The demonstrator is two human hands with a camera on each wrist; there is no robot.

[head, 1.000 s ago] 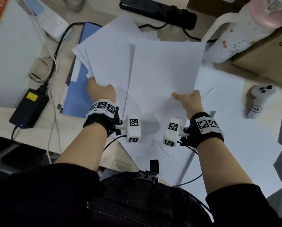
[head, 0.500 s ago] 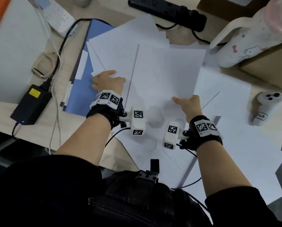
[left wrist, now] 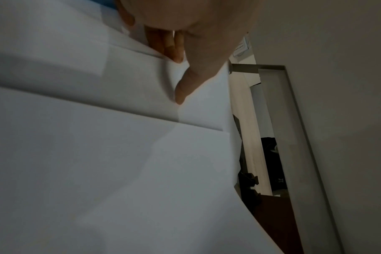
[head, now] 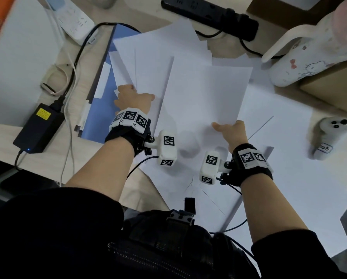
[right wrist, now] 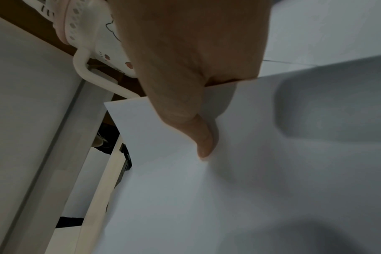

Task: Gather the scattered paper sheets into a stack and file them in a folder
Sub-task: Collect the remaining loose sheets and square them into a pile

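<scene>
Several white sheets (head: 158, 53) are fanned out over the blue folder (head: 97, 117) at the left. My left hand (head: 136, 93) pinches their near edge; in the left wrist view the thumb (left wrist: 180, 91) lies on top and the fingers (left wrist: 170, 46) underneath. One more sheet (head: 206, 93) overlaps the fan, and my right hand (head: 226, 126) pinches its near edge. The right wrist view shows that thumb (right wrist: 205, 141) pressed on top, with the fingers hidden below. Other loose sheets (head: 289, 168) lie spread across the table under both hands and to the right.
A white and pink bottle (head: 301, 55) and a cardboard box (head: 333, 83) stand at the back right. A white controller (head: 327, 135) lies on the right. A black power strip (head: 209, 15) is at the back; a black adapter (head: 38, 127) with cables sits at the left.
My left hand has shifted its hold on the fanned sheets a little to the right, bringing them closer under the right hand's sheet. The right hand keeps its pinch and has barely moved.
</scene>
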